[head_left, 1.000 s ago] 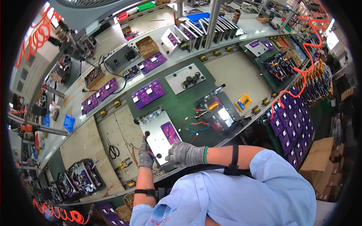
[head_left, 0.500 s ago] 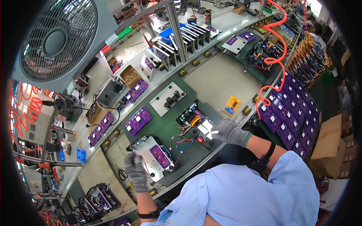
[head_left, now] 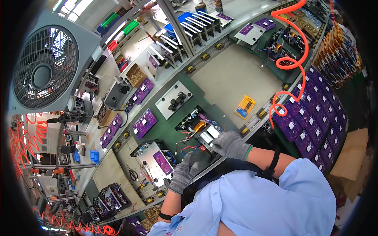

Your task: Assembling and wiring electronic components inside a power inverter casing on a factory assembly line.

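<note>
My right hand [head_left: 229,146], in a grey knit glove, is closed on the near right edge of a circuit assembly with silver blocks [head_left: 209,134]. A copper coil [head_left: 200,126] sits in that assembly, and red and blue wires [head_left: 189,148] trail from its near left side. My left hand [head_left: 183,176], gloved the same way, is just below those wires, fingers stretched and thumb apart, holding nothing I can see. Left of it is a metal plate unit [head_left: 149,165] carrying a purple circuit board [head_left: 162,163]. Both units rest on a green work board [head_left: 185,84].
A white plate with black knobs [head_left: 174,100] and a purple board [head_left: 144,124] lie beyond. A yellow case [head_left: 245,107] is to the right. An orange coiled hose [head_left: 289,61] hangs over the right side. Rows of purple boards [head_left: 311,118] stand at far right; a fan [head_left: 45,72] stands left.
My left hand has moved right, from the metal plate unit toward the wires. The coil assembly has shifted slightly left with my right hand on it. The view has turned a little.
</note>
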The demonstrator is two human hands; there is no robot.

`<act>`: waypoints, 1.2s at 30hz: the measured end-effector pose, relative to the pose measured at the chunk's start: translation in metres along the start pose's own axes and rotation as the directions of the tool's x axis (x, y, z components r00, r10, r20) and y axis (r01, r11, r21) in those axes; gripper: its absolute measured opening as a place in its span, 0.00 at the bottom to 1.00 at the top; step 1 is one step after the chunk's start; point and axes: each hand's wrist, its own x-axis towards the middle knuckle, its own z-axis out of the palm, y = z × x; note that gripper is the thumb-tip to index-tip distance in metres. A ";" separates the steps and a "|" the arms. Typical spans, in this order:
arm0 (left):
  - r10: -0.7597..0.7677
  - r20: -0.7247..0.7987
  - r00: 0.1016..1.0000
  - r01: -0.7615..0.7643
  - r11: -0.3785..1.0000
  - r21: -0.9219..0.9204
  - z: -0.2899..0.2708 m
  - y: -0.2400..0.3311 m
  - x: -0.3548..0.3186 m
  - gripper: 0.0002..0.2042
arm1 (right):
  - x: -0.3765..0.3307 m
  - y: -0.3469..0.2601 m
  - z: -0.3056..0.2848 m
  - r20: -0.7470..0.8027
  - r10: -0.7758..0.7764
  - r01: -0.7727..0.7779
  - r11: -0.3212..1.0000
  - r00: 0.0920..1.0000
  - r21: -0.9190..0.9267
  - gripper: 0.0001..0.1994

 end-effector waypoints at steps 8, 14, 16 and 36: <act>0.287 -0.208 0.935 -0.313 0.944 -0.107 -0.060 0.006 0.059 0.22 | 0.004 -0.004 -0.004 -0.016 -0.017 0.017 1.000 1.000 -0.009 0.12; 0.215 -0.353 0.911 -0.192 0.976 0.100 -0.167 -0.016 0.165 0.22 | 0.011 -0.009 -0.011 -0.040 -0.070 0.069 0.998 0.997 -0.006 0.10; 0.153 -0.236 0.960 -0.050 0.919 0.391 -0.171 -0.023 0.213 0.24 | 0.012 -0.009 -0.012 -0.060 -0.077 0.077 0.997 0.995 -0.002 0.08; 0.116 -0.338 0.934 -0.074 0.988 0.135 -0.103 -0.104 0.333 0.18 | 0.010 -0.004 -0.005 -0.125 -0.012 0.014 1.000 0.992 0.016 0.10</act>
